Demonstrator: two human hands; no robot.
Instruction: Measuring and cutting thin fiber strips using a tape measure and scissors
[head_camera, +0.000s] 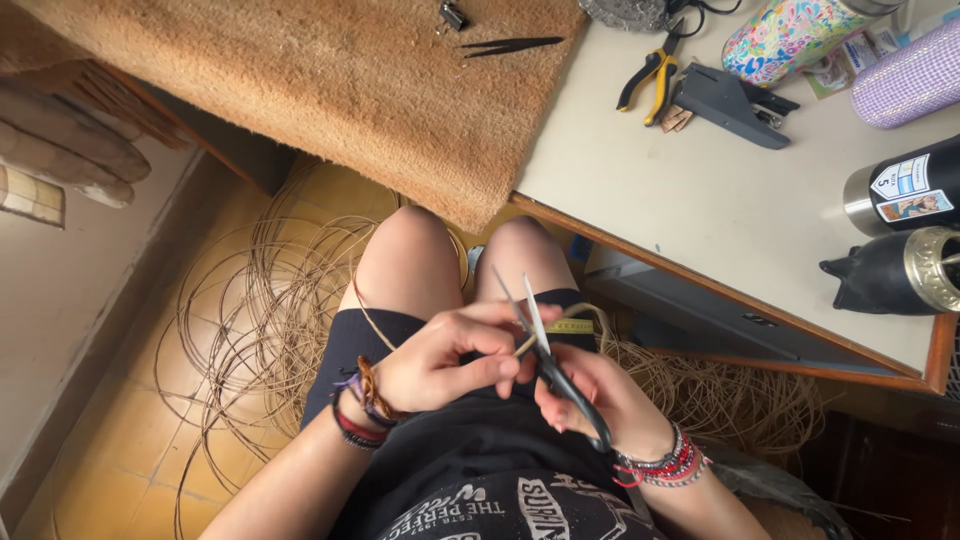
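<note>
In the middle of the frame, our left hand (440, 362) pinches the thin, bendy reed (535, 338) near its end; our right hand (590, 395) grips open scissors (545, 350).

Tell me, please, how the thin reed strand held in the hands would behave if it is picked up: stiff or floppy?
Probably springy, not limp: the reed strand arcs smoothly between the left hand and the scissors in the right hand. The coils on the floor keep wide loops, so it likely bends without kinking. It looks light and might spring back.
</note>
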